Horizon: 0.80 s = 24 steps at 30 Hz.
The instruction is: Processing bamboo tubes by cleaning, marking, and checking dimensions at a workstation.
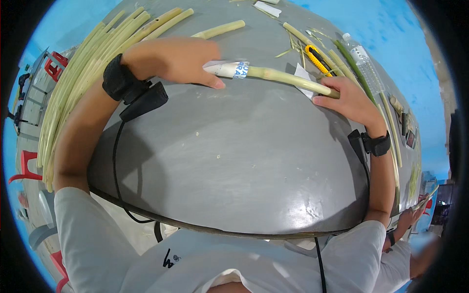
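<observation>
A big gray table [205,141] has a pile of long pale stalks [80,80] along its left edge, and one stalk [283,76] is held toward the far edge, its right end gripped by the right hand [351,100]. It looks like wiping or wrapping, and the next move needs a firm hold. A clear bottle [364,61] is by the right edge, I can't tell what's in it, and the left hand [178,61] grips white paper [228,70] round the stalk.
</observation>
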Tool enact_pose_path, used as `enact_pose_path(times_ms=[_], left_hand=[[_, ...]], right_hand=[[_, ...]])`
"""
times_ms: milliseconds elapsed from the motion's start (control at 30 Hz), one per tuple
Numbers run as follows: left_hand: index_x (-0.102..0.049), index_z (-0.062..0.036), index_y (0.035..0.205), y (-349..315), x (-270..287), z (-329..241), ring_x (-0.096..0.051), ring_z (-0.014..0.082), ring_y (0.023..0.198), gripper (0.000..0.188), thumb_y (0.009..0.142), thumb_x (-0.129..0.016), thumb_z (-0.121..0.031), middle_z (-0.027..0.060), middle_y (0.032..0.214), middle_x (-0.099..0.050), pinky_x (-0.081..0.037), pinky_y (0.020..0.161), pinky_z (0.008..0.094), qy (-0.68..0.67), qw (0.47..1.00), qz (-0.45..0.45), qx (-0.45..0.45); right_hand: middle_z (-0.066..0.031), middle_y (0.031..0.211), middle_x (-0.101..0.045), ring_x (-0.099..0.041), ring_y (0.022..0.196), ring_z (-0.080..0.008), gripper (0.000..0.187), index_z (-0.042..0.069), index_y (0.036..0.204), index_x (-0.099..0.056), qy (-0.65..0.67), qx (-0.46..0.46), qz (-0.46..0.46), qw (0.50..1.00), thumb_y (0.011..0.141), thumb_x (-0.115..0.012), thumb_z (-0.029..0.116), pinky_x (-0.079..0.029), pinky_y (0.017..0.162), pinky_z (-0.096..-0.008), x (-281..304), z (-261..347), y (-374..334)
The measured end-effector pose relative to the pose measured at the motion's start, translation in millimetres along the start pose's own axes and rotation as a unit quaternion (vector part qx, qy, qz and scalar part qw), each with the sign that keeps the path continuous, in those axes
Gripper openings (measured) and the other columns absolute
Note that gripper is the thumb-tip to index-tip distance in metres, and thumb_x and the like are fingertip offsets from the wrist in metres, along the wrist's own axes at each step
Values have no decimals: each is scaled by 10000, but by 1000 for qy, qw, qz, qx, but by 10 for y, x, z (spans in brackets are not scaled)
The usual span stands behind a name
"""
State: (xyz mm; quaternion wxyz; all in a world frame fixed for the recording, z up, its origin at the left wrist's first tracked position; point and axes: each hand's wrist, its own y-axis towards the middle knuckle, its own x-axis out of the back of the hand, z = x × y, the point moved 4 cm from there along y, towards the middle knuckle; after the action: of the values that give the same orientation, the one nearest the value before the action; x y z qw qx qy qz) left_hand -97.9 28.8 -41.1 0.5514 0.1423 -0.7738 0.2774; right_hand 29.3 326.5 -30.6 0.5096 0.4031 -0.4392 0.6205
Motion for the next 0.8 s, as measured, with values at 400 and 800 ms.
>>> enact_pose_path(times_ms=[400, 800], left_hand=[[-654, -4, 1097, -28, 13, 7, -588, 340, 943, 579, 908, -677, -550, 173, 1029, -612, -464, 840, 417, -13, 1000, -23, -7], [-657, 7, 1095, -22, 29, 6, -586, 336, 929, 584, 906, -684, -545, 172, 1014, -610, -463, 830, 421, -26, 998, -37, -39]], right_hand=[[-115, 724, -525, -478, 714, -245, 479, -4, 865, -643, 9, 46, -50, 998, 878, -721, 468, -386, 672, -387, 3, -2, -58], [-131, 751, -515, -482, 725, -263, 517, -22, 863, -606, -5, 5, -15, 1000, 886, -719, 482, -393, 676, -382, 29, -15, -50]])
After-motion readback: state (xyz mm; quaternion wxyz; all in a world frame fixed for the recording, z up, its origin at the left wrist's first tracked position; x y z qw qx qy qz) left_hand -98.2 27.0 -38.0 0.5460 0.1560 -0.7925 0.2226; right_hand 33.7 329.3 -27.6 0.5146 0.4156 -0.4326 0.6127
